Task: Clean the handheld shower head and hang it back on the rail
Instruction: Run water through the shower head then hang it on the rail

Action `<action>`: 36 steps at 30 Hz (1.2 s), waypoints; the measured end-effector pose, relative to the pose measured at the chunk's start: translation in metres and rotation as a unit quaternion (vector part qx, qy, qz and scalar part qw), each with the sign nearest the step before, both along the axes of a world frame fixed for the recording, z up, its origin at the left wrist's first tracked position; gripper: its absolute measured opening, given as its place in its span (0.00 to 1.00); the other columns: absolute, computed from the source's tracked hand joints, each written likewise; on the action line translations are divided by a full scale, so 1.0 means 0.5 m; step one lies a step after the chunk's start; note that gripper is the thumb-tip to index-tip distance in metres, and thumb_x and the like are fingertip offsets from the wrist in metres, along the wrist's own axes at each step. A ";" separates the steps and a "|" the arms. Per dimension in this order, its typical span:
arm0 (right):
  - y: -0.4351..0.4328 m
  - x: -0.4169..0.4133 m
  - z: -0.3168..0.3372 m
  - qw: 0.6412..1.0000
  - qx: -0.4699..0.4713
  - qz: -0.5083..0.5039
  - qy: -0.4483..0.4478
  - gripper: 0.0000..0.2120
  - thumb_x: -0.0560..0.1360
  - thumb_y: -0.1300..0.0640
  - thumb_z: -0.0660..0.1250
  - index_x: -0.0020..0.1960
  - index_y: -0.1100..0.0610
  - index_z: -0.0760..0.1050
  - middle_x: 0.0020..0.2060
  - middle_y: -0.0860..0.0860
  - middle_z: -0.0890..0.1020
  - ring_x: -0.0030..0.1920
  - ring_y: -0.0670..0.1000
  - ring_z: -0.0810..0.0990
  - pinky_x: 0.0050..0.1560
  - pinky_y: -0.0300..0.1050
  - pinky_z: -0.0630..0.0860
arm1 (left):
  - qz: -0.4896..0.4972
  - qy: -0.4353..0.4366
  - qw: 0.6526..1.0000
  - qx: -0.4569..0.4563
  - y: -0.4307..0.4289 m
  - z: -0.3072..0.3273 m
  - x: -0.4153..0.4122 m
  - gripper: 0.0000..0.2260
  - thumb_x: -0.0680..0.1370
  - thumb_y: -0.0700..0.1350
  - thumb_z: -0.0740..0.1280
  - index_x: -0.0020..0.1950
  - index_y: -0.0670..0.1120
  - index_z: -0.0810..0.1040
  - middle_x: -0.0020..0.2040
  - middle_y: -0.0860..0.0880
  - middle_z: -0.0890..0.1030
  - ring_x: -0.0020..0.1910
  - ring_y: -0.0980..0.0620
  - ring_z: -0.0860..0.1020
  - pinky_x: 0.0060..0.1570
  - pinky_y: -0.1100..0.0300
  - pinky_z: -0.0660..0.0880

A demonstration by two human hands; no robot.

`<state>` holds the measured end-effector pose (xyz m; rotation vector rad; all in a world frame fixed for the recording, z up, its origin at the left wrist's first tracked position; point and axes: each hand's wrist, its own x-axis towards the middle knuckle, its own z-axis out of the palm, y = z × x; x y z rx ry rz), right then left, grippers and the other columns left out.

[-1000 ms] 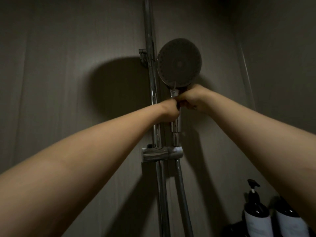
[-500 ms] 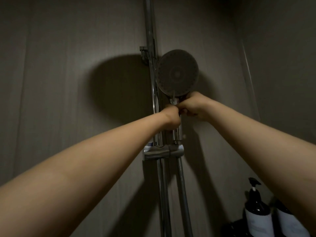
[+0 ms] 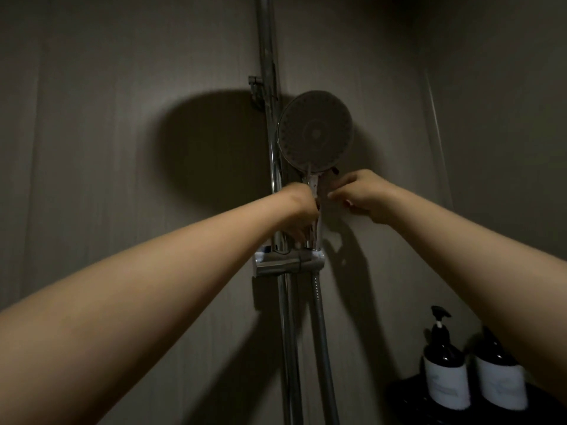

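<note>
— What have the 2 hands got?

— I see my left hand (image 3: 300, 210) with its fingers curled round the chrome handle of the round, dark-faced handheld shower head (image 3: 316, 130). My right hand (image 3: 359, 193) is just right of that handle, fingers half curled, gripping nothing I can make out.

— And where does the shower head sit?

— Upright, its face above both hands. The handle's foot is in the chrome sliding bracket (image 3: 288, 265) just under my left hand, with the ribbed metal hose (image 3: 322, 332) hanging below.

— Anything further off?

— Below my right forearm, 2 dark pump bottles with white labels (image 3: 446, 374) stand side by side. Behind my left hand is the vertical chrome rail (image 3: 269, 56), mounted on the grey-brown panelled wall (image 3: 122, 118).
</note>
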<state>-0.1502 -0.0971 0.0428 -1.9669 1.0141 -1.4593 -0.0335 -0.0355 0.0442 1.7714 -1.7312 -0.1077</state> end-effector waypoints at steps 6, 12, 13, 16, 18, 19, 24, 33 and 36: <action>0.008 -0.063 -0.013 0.995 0.077 -0.055 -0.016 0.08 0.79 0.63 0.58 0.43 0.61 0.72 0.30 0.53 0.80 0.28 0.48 0.68 0.30 0.39 0.65 | -0.066 0.067 0.995 0.025 0.023 -0.016 -0.031 0.10 0.81 0.41 0.58 0.61 0.38 0.69 0.47 0.40 0.81 0.42 0.47 0.83 0.37 0.58 0.81; 0.050 -0.137 -0.058 0.990 0.110 -0.086 0.021 0.13 0.76 0.69 0.57 0.37 0.66 0.77 0.28 0.55 0.78 0.26 0.48 0.66 0.28 0.38 0.63 | -0.202 0.229 0.951 0.048 -0.019 -0.077 -0.102 0.14 0.82 0.40 0.56 0.63 0.33 0.71 0.46 0.39 0.77 0.41 0.46 0.78 0.48 0.55 0.79; 0.055 -0.149 -0.072 0.990 0.111 -0.086 0.019 0.14 0.76 0.68 0.56 0.37 0.66 0.76 0.26 0.55 0.78 0.24 0.48 0.66 0.26 0.37 0.63 | -0.228 0.265 0.935 0.056 -0.028 -0.091 -0.117 0.12 0.82 0.40 0.56 0.58 0.33 0.73 0.46 0.39 0.76 0.42 0.47 0.78 0.50 0.56 0.78; 0.067 -0.181 -0.115 0.989 0.129 -0.066 0.006 0.11 0.77 0.67 0.56 0.42 0.66 0.76 0.27 0.55 0.75 0.18 0.45 0.67 0.19 0.35 0.63 | -0.289 0.378 0.876 0.082 -0.055 -0.135 -0.171 0.13 0.81 0.38 0.54 0.39 0.42 0.72 0.36 0.46 0.76 0.36 0.53 0.78 0.45 0.62 0.76; 0.070 -0.205 -0.144 0.987 0.148 -0.057 0.006 0.10 0.78 0.66 0.57 0.44 0.65 0.76 0.26 0.53 0.77 0.17 0.43 0.68 0.18 0.33 0.63 | -0.304 0.469 0.821 0.115 -0.071 -0.167 -0.205 0.15 0.82 0.40 0.54 0.36 0.44 0.70 0.25 0.48 0.72 0.26 0.54 0.78 0.40 0.62 0.78; 0.069 -0.218 -0.159 0.986 0.155 -0.061 0.009 0.11 0.78 0.65 0.57 0.44 0.65 0.77 0.27 0.53 0.78 0.18 0.43 0.69 0.18 0.32 0.63 | -0.308 0.506 0.795 0.132 -0.080 -0.185 -0.220 0.15 0.82 0.42 0.55 0.36 0.43 0.70 0.22 0.49 0.69 0.22 0.54 0.76 0.36 0.62 0.79; 0.051 -0.291 -0.238 0.974 0.194 -0.114 0.013 0.07 0.76 0.62 0.60 0.46 0.62 0.77 0.35 0.57 0.77 0.26 0.48 0.69 0.24 0.35 0.65 | -0.305 0.591 0.723 0.187 -0.119 -0.276 -0.307 0.14 0.82 0.42 0.58 0.36 0.41 0.71 0.17 0.49 0.68 0.19 0.55 0.71 0.25 0.63 0.77; 0.069 -0.434 -0.389 0.945 0.273 -0.180 -0.004 0.09 0.75 0.68 0.60 0.37 0.61 0.74 0.31 0.57 0.77 0.26 0.46 0.74 0.22 0.32 0.67 | -0.275 0.661 0.648 0.259 -0.154 -0.467 -0.455 0.12 0.81 0.41 0.59 0.39 0.39 0.73 0.34 0.44 0.78 0.29 0.51 0.79 0.40 0.64 0.78; 0.074 -0.476 -0.441 0.934 0.285 -0.211 -0.041 0.10 0.75 0.70 0.58 0.38 0.61 0.73 0.31 0.59 0.76 0.25 0.47 0.73 0.21 0.32 0.70 | -0.273 0.669 0.628 0.289 -0.151 -0.522 -0.506 0.12 0.82 0.41 0.58 0.40 0.40 0.72 0.39 0.43 0.76 0.36 0.49 0.76 0.41 0.60 0.76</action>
